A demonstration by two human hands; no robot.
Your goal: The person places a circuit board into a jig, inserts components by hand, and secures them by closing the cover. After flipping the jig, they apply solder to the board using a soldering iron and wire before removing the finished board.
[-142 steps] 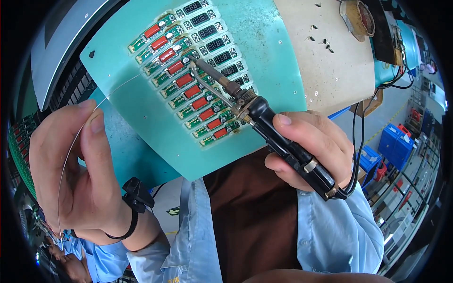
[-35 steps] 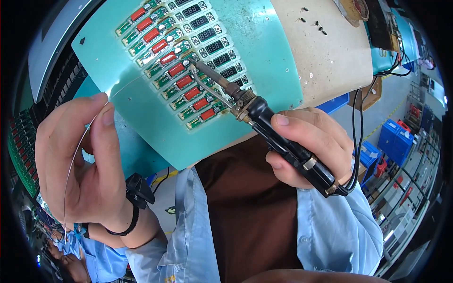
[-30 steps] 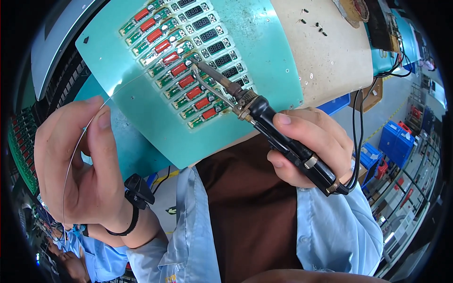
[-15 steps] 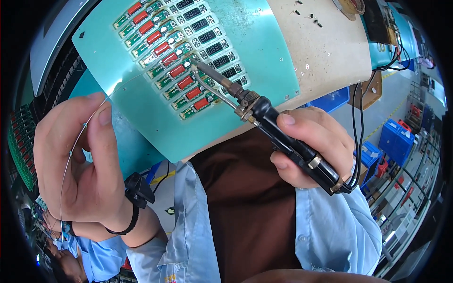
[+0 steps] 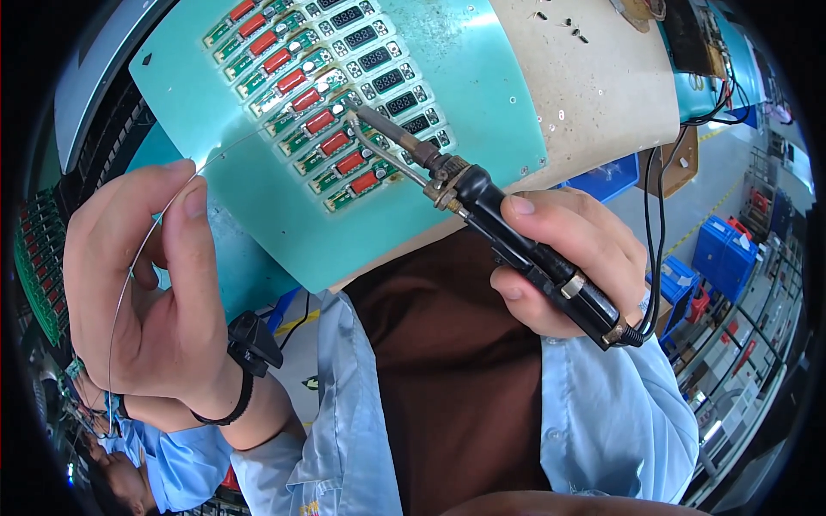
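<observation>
I see my right hand (image 5: 564, 258) at the middle right, fingers curled tight around a black soldering iron (image 5: 516, 241). Its tip touches the small red and green boards (image 5: 318, 95) on the teal panel (image 5: 258, 198) at the top. At the left, my left hand (image 5: 151, 292) pinches a thin wire (image 5: 138, 258).

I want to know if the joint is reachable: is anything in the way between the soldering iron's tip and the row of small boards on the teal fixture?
Nothing visible blocks it. The soldering iron in the right hand already has its tip at the small boards, and the solder wire from the left hand crosses bare teal fixture.
</observation>
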